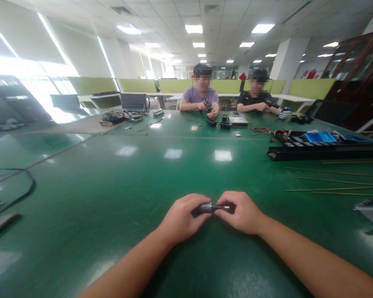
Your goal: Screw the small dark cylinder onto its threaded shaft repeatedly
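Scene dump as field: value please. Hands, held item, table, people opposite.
left hand: closed around a grey metal cylinder
right hand: thumb and finger at the thin rod in line with the cylinder
table: green, glossy
table, left: black cable
table, right: thin sticks; beyond them, black rail and blue packet
people opposite: two; purple shirt and black shirt, each with a dark object in hand
unclear: exact type of held item

An office — lime-green desk partitions (137, 85), grey chairs (133, 102), ceiling light panels (194, 29)
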Demonstrator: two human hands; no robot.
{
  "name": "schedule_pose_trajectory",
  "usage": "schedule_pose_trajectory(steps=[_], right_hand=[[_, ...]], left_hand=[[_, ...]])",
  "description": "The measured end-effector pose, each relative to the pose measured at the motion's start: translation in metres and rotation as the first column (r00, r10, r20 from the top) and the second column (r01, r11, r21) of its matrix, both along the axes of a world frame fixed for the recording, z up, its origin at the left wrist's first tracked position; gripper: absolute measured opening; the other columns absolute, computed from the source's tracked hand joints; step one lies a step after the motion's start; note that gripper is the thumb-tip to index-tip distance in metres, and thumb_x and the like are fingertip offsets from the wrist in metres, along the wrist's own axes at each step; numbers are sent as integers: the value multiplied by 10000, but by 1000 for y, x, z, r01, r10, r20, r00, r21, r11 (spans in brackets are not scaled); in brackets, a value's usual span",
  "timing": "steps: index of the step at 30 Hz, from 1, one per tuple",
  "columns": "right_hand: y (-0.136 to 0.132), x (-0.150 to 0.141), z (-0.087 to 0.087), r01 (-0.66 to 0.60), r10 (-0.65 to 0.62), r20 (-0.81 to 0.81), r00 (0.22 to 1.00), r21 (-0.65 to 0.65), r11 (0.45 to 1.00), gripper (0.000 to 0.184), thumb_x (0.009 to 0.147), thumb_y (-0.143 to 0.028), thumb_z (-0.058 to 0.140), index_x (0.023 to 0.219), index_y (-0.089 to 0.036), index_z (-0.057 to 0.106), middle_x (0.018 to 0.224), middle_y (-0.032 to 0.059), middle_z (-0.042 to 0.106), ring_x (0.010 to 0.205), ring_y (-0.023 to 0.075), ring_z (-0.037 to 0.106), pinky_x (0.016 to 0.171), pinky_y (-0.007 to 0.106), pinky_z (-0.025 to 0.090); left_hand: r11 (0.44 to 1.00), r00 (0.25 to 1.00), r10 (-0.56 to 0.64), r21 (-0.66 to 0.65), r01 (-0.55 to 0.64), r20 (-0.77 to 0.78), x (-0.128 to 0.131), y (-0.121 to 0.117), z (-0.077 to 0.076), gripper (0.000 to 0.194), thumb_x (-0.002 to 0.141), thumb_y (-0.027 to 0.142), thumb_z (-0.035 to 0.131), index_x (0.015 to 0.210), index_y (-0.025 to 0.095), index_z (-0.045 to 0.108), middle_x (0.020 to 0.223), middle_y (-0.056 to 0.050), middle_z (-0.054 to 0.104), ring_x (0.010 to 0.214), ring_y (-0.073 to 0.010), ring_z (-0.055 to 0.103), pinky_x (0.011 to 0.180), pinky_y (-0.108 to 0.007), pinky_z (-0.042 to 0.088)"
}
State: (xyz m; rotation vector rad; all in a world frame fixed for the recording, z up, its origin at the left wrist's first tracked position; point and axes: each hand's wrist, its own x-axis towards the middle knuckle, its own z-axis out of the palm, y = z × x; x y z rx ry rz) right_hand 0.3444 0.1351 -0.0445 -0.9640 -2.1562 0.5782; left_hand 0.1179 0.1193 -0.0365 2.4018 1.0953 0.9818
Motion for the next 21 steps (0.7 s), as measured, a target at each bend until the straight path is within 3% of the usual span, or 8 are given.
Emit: schedule_pose_trajectory(steps=[21], right_hand=[[-1,1,3,77,-77,2,997,14,997,39,795,-223,688,797,-187,673,718,7,650,647,153,575,619,268,407]], left_hand=[[999,999,33,8,-33,28,-2,1,2,265,829,207,690,1092,227,662,1074,-34,702,989,-192,655,919,-328,520]])
